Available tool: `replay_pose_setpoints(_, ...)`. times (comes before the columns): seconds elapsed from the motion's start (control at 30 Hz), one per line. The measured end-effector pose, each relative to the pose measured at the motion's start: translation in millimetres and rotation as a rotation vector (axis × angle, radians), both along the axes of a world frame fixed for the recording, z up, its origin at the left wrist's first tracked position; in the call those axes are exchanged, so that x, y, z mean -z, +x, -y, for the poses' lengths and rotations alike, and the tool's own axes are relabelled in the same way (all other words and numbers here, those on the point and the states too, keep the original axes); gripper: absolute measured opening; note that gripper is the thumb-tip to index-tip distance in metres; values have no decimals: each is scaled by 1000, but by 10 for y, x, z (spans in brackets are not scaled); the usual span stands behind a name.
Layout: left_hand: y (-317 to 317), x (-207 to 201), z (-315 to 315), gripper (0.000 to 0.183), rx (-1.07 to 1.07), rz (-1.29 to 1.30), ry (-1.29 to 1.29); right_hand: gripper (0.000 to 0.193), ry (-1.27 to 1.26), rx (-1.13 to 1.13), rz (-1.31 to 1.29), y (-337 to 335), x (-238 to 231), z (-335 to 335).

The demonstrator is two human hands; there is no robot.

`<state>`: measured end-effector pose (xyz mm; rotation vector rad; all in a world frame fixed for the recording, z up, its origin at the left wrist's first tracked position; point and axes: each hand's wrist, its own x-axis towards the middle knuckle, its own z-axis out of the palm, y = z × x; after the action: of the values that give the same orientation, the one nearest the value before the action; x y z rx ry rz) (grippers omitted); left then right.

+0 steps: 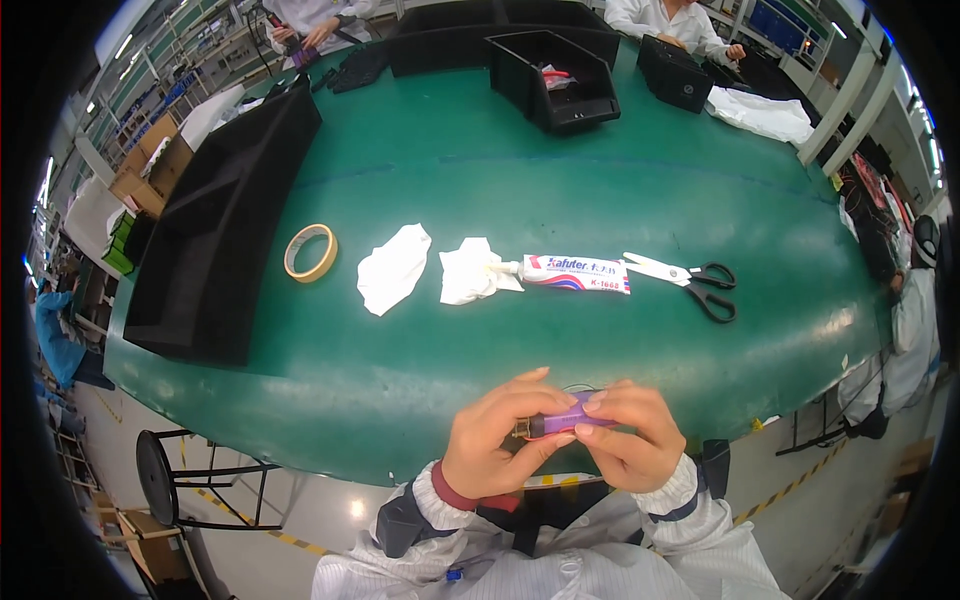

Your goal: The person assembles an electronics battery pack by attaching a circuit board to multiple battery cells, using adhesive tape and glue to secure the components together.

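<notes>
Both hands meet over the near edge of the green table. Between them lies a small purple cylinder [566, 420], like a wrapped battery cell, with a dark, brassy end at its left and a thin red wire along its underside. My left hand [497, 437] grips the left end between thumb and fingers. My right hand [632, 437] pinches the right end, fingertips pressed on the purple wrap. A thin wire loop [578, 387] shows just beyond the fingers. Farther out lie a white glue tube [577, 274], its nozzle on a crumpled tissue [470, 272], and black-handled scissors [690, 279].
A tape roll [329, 262] and a second tissue [394, 269] lie left of the tube. A long black foam tray [240, 200] lines the left edge. A black bin [553, 95] stands at the far side, where two people work. A stool [157, 478] is at lower left.
</notes>
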<state>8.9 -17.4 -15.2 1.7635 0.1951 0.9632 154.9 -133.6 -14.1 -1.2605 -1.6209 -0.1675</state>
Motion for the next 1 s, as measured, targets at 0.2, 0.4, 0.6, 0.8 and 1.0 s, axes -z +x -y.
replay_pose_setpoints(0.2, -45, -15, 9, 14, 27, -34, 31, 31, 41, -21, 3, -37, 33, 9)
replay_pose_setpoints(0.4, -45, -32, 48, 11, 41, -27, -65, 30, 29, 17, -43, -97, 41, 43)
replay_pose_setpoints(0.6, -25, 14, 17, 14, 64, -16, -57, 30, 24, 59, -50, -96, 61, 29)
replay_pose_setpoints(0.8, -10, 47, -83, 21, 161, -4, 74, 24, -9, 113, -58, -89, 22, 24)
replay_pose_setpoints(1.0, 6, 30, -96, 22, 118, -33, 139, 21, -35, 126, -93, -92, 15, 16)
